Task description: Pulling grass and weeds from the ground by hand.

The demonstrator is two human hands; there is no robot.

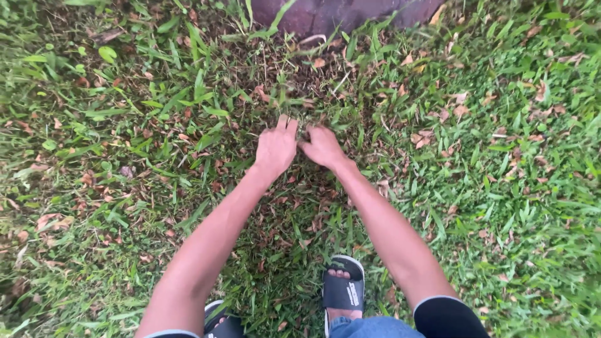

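Both my arms reach down and forward onto a lawn. My left hand (276, 146) and my right hand (322, 146) sit side by side on the grass (501, 188), fingers pushed down into a tuft of grass and dry leaves (300, 100) just ahead of them. The fingertips are buried among the blades, so I cannot tell what they grip, if anything. The two hands almost touch each other.
Brown dry leaves (432, 134) lie scattered through the grass. A dark stone or concrete edge (338, 14) runs along the top. My feet in black slide sandals (343, 289) stand at the bottom, with blue trouser cloth (369, 327) beside them.
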